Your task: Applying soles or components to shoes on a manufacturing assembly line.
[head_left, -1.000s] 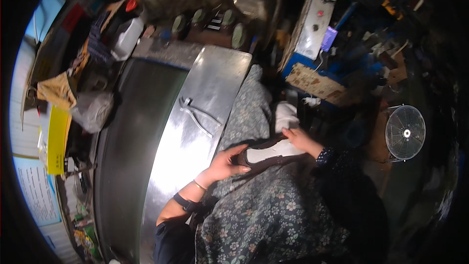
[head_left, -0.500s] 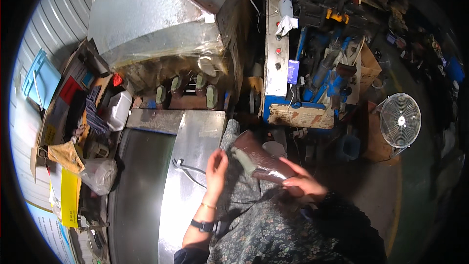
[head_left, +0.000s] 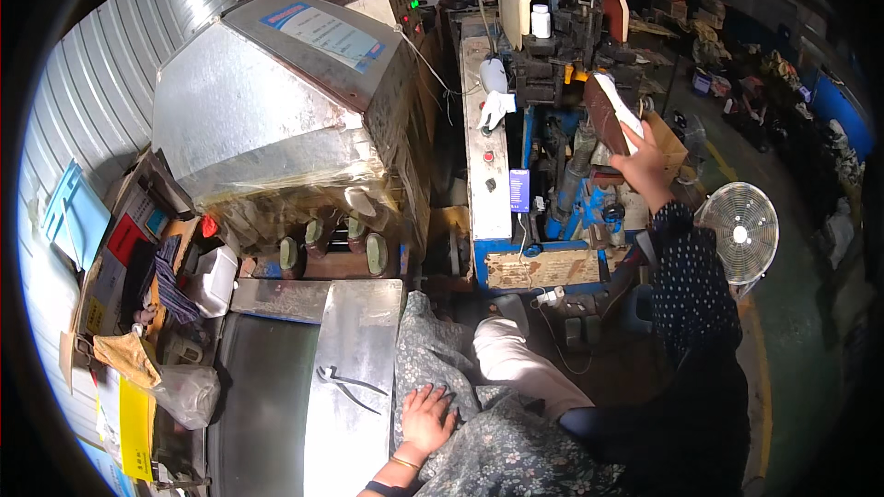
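Note:
My right hand (head_left: 645,168) reaches far out over the blue machine (head_left: 589,212) and grips a brown shoe upper (head_left: 605,120) with a long white strip along its side. The upper is tilted, its toe end away from me; the fingers cover its near end. My left hand (head_left: 428,419) lies with fingers spread on the flowered apron (head_left: 419,331) over my lap. Beside it, a pair of metal pincers (head_left: 350,389) rests on the bare metal plate (head_left: 364,327). Several brown shoe uppers on green lasts (head_left: 376,255) stand at the mouth of the metal hood.
The large metal hood (head_left: 267,115) rises at the far left above a dark conveyor belt (head_left: 262,405). Cluttered shelves with a white box (head_left: 214,279) line the left side. A round fan (head_left: 739,235) stands at the right. A control panel (head_left: 488,156) flanks the blue machine.
My right hand has carried the brown shoe upper from above my lap forward to the machine. My left hand has come down onto the apron. The view has tilted upward.

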### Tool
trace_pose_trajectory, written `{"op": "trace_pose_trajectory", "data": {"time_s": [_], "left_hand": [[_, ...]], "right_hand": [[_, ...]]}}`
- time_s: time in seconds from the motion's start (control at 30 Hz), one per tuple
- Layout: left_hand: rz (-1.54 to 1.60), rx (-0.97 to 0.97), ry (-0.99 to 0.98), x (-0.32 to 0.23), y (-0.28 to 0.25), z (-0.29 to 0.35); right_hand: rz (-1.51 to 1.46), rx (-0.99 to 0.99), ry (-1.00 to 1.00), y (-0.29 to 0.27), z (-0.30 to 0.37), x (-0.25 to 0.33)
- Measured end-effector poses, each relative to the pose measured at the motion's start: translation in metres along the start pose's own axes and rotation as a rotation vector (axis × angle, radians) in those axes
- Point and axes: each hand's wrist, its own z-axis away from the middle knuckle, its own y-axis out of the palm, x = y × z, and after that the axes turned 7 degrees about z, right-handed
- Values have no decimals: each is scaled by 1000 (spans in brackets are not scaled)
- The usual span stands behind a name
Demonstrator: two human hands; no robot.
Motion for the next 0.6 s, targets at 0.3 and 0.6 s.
{"op": "trace_pose_trajectory", "data": {"time_s": [0.3,0.6], "left_hand": [[-5,-27,-15,-3,1,-3],[-31,-13,12,-3,3,-6]], "right_hand": [[232,339,-8,2,-32,-5],[497,159,49,39,11,11]]}}
